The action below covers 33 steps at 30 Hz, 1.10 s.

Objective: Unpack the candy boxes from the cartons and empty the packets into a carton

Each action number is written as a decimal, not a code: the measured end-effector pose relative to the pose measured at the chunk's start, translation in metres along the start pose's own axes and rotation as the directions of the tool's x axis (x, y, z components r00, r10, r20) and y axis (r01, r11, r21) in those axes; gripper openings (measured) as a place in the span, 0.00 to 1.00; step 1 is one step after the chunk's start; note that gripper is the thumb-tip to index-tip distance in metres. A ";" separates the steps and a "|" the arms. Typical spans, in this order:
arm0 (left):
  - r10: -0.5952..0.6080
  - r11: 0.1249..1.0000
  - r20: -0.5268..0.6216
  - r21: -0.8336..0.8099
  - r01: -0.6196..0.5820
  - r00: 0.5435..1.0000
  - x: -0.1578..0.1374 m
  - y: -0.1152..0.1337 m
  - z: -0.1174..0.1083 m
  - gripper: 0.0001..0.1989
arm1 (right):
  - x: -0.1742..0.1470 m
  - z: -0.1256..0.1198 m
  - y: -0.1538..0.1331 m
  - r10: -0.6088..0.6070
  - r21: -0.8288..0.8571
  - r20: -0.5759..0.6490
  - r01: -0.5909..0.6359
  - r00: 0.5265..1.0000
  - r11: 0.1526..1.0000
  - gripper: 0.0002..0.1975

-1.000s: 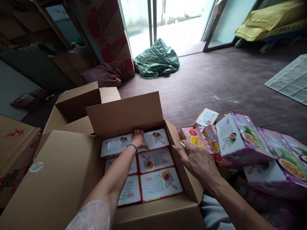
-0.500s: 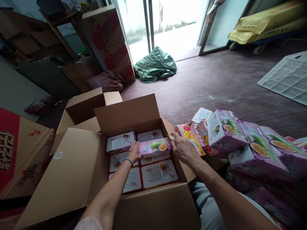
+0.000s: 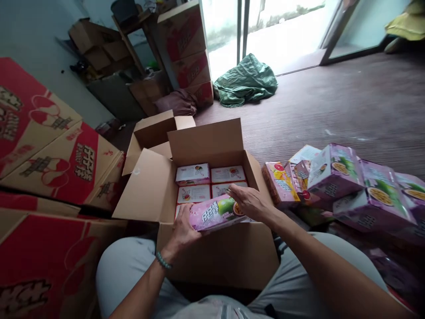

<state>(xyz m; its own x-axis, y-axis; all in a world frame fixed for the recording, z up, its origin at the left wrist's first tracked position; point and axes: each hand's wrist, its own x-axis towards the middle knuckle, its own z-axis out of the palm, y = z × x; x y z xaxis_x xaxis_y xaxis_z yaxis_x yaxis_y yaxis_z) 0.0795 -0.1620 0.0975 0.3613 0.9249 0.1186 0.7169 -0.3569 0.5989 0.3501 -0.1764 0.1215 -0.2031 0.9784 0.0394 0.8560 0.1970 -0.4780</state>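
Note:
A purple carton with passion fruit pictures [image 3: 212, 212] is held between my two hands, over the near edge of an open cardboard box [image 3: 206, 141]. My left hand [image 3: 183, 230] grips its left end, fingers wrapped round the corner. At the other end, my right hand [image 3: 249, 201] is closed on it, with a small pale thing at the fingertips that I cannot make out. Inside the box several white-topped cartons [image 3: 194, 193] lie in rows; the nearest ones are partly hidden behind the held carton.
Several purple drink cartons [image 3: 335, 173] are piled on the floor at right, beside a yellow-and-pink carton [image 3: 280, 181]. Another open box [image 3: 154, 130] stands behind. Large red-and-brown boxes [image 3: 63, 159] are stacked at left. A green sack [image 3: 247, 82] lies near the doorway.
Both hands have lifted the purple carton and drawn it towards me, from over the box's middle to its near edge. The view has swung left.

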 end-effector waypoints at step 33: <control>0.096 0.981 -0.142 -0.157 -0.118 0.985 -0.043 -0.018 0.021 0.36 | -0.025 -0.035 -0.062 0.186 -0.692 0.360 0.129 0.914 0.710 0.15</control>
<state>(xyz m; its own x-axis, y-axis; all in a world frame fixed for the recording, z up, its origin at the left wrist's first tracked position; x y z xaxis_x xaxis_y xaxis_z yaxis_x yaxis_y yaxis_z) 0.0636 -0.1984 0.0651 0.3403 0.8955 0.2870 0.5669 -0.4388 0.6972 0.3190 -0.2106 0.1813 -0.1981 0.9081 -0.3690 0.9110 0.3095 0.2726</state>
